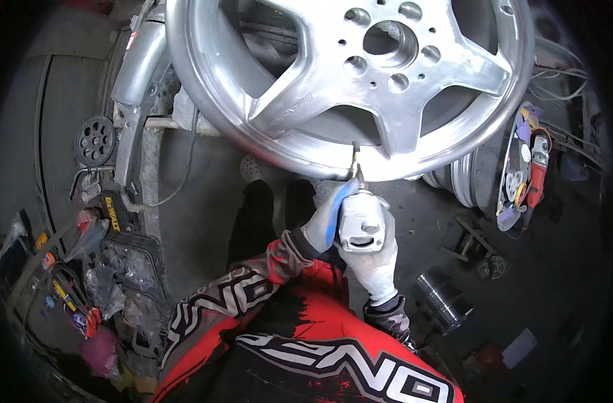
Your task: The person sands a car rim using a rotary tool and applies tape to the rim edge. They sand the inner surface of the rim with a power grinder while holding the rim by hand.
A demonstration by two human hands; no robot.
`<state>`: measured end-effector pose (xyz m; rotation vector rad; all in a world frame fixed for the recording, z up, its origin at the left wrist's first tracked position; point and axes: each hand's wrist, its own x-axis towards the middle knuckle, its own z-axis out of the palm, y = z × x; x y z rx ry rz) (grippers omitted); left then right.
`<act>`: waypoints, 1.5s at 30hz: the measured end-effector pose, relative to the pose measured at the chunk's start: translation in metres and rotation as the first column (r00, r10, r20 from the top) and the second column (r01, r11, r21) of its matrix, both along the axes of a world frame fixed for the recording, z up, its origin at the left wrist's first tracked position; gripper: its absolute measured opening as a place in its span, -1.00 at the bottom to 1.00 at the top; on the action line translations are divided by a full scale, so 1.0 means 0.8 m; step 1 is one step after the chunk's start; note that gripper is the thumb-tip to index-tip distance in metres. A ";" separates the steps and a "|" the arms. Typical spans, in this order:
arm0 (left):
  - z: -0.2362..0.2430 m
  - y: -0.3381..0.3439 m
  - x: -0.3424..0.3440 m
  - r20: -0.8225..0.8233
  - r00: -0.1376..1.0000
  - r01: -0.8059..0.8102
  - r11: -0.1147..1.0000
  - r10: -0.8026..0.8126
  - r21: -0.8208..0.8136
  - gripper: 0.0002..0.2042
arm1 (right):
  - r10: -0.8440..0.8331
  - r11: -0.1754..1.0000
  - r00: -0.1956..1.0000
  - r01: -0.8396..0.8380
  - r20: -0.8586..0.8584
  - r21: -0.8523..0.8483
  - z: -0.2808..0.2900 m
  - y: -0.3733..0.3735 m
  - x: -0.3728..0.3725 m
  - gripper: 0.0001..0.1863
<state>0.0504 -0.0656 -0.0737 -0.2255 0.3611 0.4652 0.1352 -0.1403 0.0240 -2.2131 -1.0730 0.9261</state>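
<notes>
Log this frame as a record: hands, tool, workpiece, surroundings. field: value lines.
left_hand: grey-and-blue glove, at the tool's front end
right_hand: pale glove, gripping the tool body
tool: silver handheld power tool
tool_tip: at lower rim; contact unclear
workpiece: silver spoked wheel, cut off by top edge
surroundings_right: red angle grinder, shiny metal cylinder
surroundings_left: dark disc with holes

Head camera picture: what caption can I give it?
Gloved left hand and right hand hold a die grinder at a silver alloy wheel.
</notes>
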 end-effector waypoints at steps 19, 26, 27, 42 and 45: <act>-0.008 0.038 -0.102 -0.157 0.985 -0.042 0.983 0.071 0.181 -0.35 | 0.100 0.989 0.989 -0.088 -0.105 0.118 -0.018 0.047 -0.069 -0.23; -0.003 0.014 -0.041 -0.093 0.988 0.126 0.990 -0.121 0.055 -0.48 | -0.002 0.992 1.000 0.001 0.009 0.130 -0.019 0.008 -0.036 -0.18; -0.010 0.006 -0.028 -0.065 0.997 0.055 0.997 -0.051 0.058 -0.53 | -0.025 0.991 1.000 0.022 0.017 0.131 -0.020 0.003 -0.030 -0.17; -0.001 0.027 -0.081 -0.155 0.988 -0.001 0.997 0.012 0.073 -0.27 | 0.138 0.982 0.988 -0.127 -0.071 0.142 -0.024 0.032 -0.050 -0.18; 0.007 0.035 -0.085 -0.214 0.976 -0.008 0.994 0.031 0.108 -0.24 | 0.192 0.976 0.979 -0.183 -0.070 0.123 -0.024 0.040 -0.049 -0.16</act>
